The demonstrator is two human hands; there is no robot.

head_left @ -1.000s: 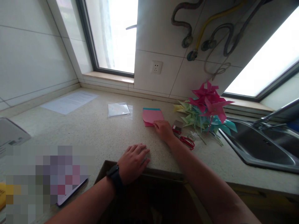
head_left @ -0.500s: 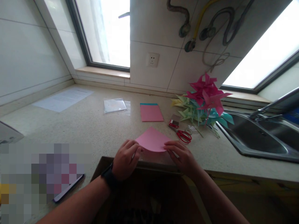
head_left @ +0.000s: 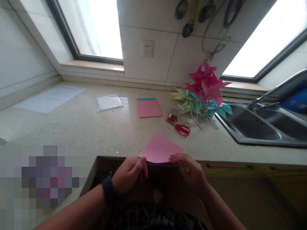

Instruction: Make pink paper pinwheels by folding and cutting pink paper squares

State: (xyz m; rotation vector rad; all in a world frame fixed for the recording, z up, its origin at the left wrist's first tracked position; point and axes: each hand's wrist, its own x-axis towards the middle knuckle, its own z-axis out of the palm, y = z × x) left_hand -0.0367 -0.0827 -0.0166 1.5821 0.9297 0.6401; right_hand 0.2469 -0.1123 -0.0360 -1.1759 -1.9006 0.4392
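2 hands [head_left: 130,174] [head_left: 189,171] pinch thin pink paper sq [head_left: 160,149].

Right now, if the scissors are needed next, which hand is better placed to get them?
Probably right. The scissors lie on the counter right of the pink sheet, nearer the right hand. The left hand would have to cross over the sheet.

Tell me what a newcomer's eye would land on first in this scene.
The bunch of paper pinwheels, bright pink over green and teal, stands out at the back of the counter beside the sink. Next comes the pink sheet of paper at the counter's near edge, pinched by the left hand and the right hand. Red scissors lie between the two.
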